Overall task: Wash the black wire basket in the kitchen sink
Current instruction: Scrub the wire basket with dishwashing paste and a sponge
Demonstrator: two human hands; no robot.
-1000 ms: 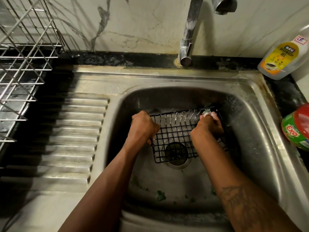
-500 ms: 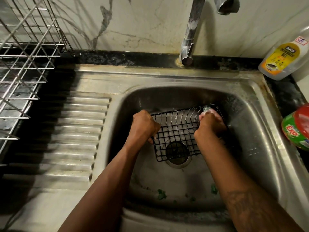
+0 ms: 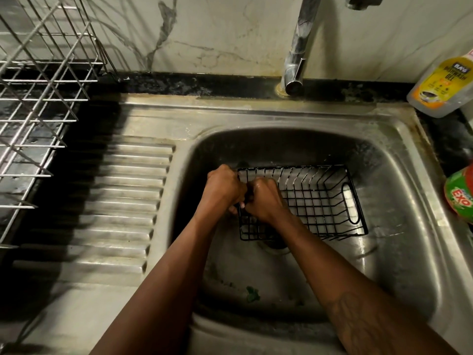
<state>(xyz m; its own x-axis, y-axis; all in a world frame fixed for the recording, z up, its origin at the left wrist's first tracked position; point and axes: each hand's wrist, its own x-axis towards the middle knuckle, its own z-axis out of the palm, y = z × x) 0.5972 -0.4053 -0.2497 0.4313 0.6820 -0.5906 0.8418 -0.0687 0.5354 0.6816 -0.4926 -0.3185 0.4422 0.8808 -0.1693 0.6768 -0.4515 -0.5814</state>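
Note:
The black wire basket (image 3: 320, 201) lies open side up on the floor of the steel sink (image 3: 399, 139), over the drain (image 3: 275, 244). Its handle slot shows at the right end. My left hand (image 3: 222, 187) grips the basket's left end wall from outside. My right hand (image 3: 265, 198) is curled inside the basket against that same wall, knuckles touching the left hand. The pale scrub pad it held a moment ago is hidden under its fingers.
The tap (image 3: 297, 60) stands behind the sink and no water runs. A steel dish rack (image 3: 38, 85) sits at the left beside the ribbed drainboard (image 3: 122, 201). A dishwash gel bottle (image 3: 442, 85) and a green Exo tub (image 3: 460, 198) stand at the right. Green scraps (image 3: 252, 297) lie in the sink.
My right hand has moved from the basket's far right corner across to its left end, beside my left hand. The basket has dropped flat and shifted right.

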